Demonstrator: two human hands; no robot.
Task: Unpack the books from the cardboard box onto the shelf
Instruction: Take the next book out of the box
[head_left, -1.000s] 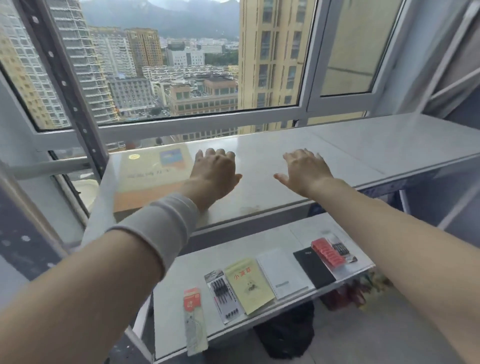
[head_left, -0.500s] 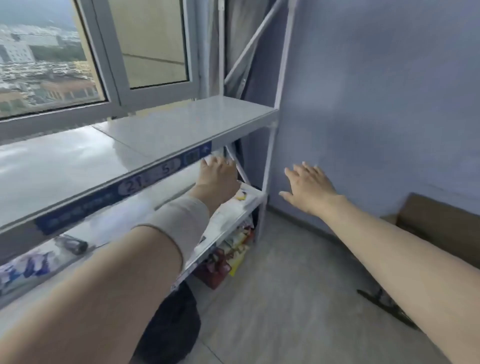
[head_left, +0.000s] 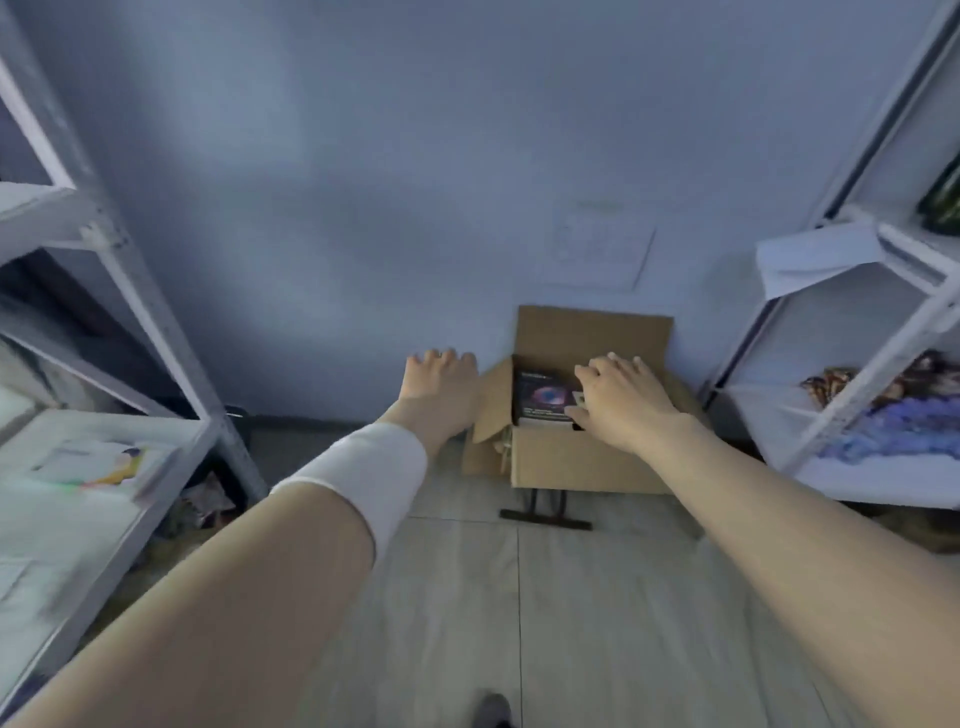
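Observation:
An open cardboard box (head_left: 576, 460) stands on a low black stand against the blue wall, flaps up. Inside lies a dark book (head_left: 543, 397) with a round pink-and-blue picture on its cover. My right hand (head_left: 618, 400) hovers over the box's opening with fingers spread, partly hiding the book's right edge and holding nothing. My left hand (head_left: 441, 389), with a white wrap on its wrist, is stretched out empty just left of the box's left flap. The white metal shelf (head_left: 130, 291) rises at the left.
The left shelf's lower board (head_left: 93, 457) carries papers and booklets. A second white rack (head_left: 883, 332) at the right holds paper and bundled cloth. Grey tiled floor (head_left: 519, 597) lies between the racks, with a shoe tip at the bottom edge.
The view has swung right from the window shelf, past the shelf's corner, to the box by the wall. Both empty hands now reach toward the box; the right hand is over its opening.

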